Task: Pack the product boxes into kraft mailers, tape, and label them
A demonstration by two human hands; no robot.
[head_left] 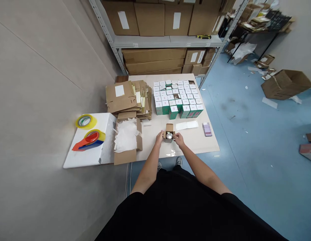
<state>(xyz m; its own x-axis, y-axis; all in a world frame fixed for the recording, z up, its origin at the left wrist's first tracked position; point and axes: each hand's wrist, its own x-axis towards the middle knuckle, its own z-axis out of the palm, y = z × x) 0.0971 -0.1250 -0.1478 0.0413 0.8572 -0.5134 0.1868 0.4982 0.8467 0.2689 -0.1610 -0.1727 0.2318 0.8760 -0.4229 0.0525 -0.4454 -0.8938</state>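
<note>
A small cardboard box [168, 140] stands on the near part of the table with its flaps up. Inside it sits a round, silvery, shiny object [169, 135], whose kind I cannot make out. My left hand [160, 137] grips the box's left side by the flap. On the opposite side, my right hand [179, 139] pinches the right flap. Just behind the box lies a white paper strip [187, 125]. Farther back, rows of white-and-green small boxes [172, 112] are packed close together, a few with open tops.
Left of my hands is an open carton [125, 157] with white packing paper [125, 135]. Flattened cardboard [120, 100] is piled behind it. A tape dispenser [91, 139] and a yellow tape roll [86, 121] lie on a white block [105, 125]. Purple cards [207, 129] lie right; shelving [168, 41] stands behind.
</note>
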